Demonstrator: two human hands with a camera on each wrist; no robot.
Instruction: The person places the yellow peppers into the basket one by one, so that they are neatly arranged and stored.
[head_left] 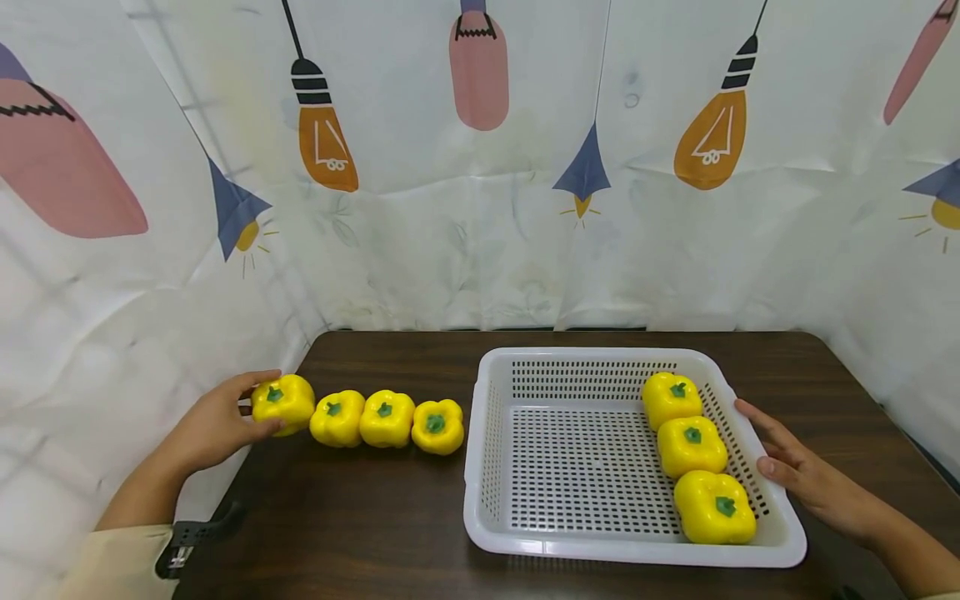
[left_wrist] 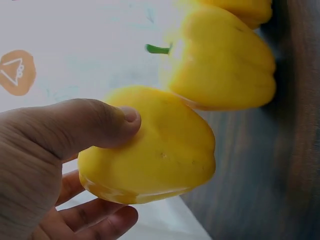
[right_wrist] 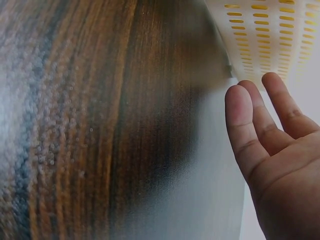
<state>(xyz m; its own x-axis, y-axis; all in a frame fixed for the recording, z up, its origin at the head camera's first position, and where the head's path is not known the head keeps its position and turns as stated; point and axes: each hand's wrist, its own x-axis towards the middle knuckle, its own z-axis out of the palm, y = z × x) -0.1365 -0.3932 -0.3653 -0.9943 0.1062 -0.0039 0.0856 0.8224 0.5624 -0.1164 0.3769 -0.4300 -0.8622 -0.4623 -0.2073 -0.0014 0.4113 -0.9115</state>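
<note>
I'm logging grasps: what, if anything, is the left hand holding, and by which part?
A yellow bell pepper, by its sides, between thumb and fingers; not its stem.

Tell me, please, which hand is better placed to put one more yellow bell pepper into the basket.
Probably the left hand: it holds a yellow bell pepper beside three others outside the white plastic basket. The right hand is across the basket from them, at its right side, and holds no pepper.

Left hand point(head_left: 217, 423): curled in a grip, thumb point(left_wrist: 97, 122) opposed to fingers point(left_wrist: 112, 222).
Right hand point(head_left: 806, 475): fingers are loosely extended.
</note>
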